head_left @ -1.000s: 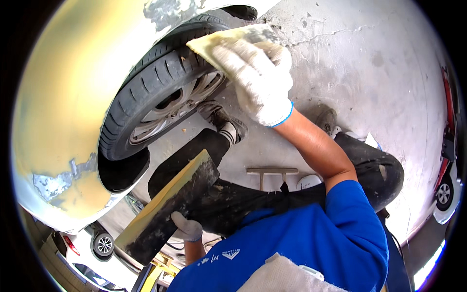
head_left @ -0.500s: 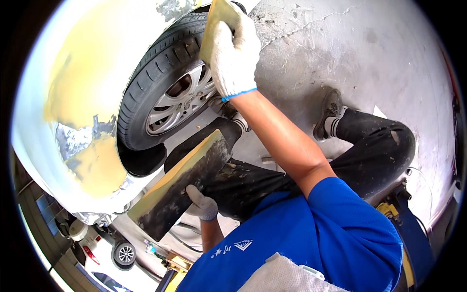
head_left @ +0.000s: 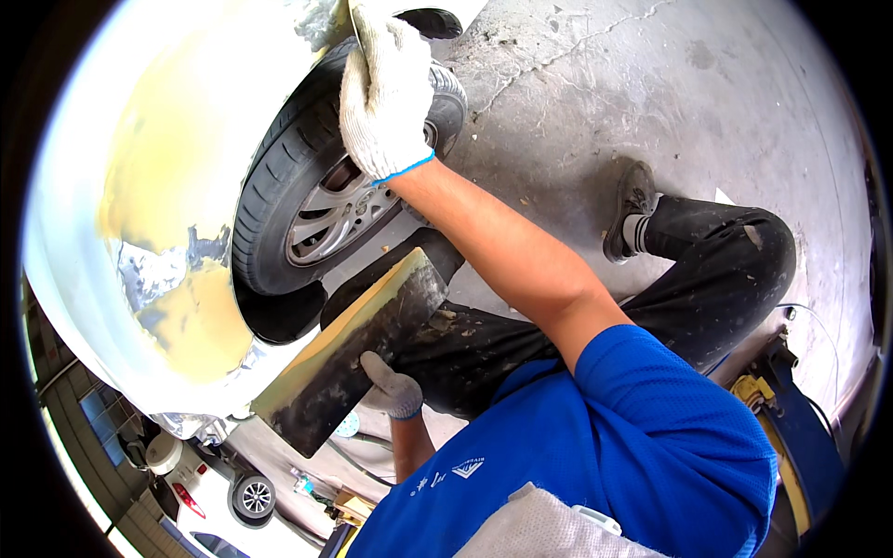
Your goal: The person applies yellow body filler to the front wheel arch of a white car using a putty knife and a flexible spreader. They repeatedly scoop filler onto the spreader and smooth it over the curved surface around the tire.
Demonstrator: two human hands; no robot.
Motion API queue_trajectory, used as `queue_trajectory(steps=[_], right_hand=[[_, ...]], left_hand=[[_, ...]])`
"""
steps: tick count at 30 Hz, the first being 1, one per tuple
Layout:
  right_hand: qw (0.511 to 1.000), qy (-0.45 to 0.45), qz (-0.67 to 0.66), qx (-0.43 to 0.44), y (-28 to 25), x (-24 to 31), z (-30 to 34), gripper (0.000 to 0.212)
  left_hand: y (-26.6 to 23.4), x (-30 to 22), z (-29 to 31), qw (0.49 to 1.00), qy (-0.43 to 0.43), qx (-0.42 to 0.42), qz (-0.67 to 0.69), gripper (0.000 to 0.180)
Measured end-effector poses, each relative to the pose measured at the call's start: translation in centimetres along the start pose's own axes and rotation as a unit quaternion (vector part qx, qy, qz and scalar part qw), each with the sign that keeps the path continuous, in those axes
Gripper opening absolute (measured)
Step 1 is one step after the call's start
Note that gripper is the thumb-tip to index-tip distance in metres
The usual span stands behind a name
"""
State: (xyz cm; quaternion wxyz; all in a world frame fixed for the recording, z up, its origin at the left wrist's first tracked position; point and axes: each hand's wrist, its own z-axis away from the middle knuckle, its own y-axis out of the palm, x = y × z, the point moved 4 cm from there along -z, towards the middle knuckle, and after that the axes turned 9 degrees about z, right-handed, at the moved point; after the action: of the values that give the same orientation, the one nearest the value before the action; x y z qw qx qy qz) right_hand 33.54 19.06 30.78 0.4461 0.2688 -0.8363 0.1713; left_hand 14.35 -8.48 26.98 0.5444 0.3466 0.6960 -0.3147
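My left hand (head_left: 391, 389), in a knit glove, grips a dark rectangular mixing board (head_left: 321, 409) with its thumb over the near edge. Yellow paste (head_left: 349, 330) lies along the board's far side. In a white glove, my right hand (head_left: 386, 102) is closed on a flat spreader (head_left: 353, 19), seen as a thin edge beside the fingers. That hand is up at the wheel arch, in front of the tyre (head_left: 265, 209) and close to the car's pale body panel (head_left: 74, 260). Yellow filler (head_left: 172, 167) and bare, scraped patches (head_left: 149, 272) mark the panel.
My bent legs in dark trousers (head_left: 707, 288) are beside the wheel rim (head_left: 335, 214), over a cracked concrete floor (head_left: 558, 112). Another white car (head_left: 228, 521) stands at the lower left, near a hose (head_left: 358, 468). A dark blue item with yellow parts (head_left: 800, 446) is at the right.
My right hand has moved left toward the wheel arch, and the spreader has turned from its broad face to nearly edge-on. The left hand and board have barely shifted.
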Motion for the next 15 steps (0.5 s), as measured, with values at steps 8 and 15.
queue_trajectory(steps=[8,15], right_hand=[[0.999,-0.028,0.03,0.007,-1.1,-2.1,-0.5,0.049],[0.994,-0.095,0.051,0.026,-0.2,-1.4,0.8,0.056]], left_hand=[[-0.3,0.3,0.2,1.0,-0.022,-0.002,0.008,0.058],[-0.7,0.6,0.1,1.0,-0.022,0.008,-0.01,0.053]])
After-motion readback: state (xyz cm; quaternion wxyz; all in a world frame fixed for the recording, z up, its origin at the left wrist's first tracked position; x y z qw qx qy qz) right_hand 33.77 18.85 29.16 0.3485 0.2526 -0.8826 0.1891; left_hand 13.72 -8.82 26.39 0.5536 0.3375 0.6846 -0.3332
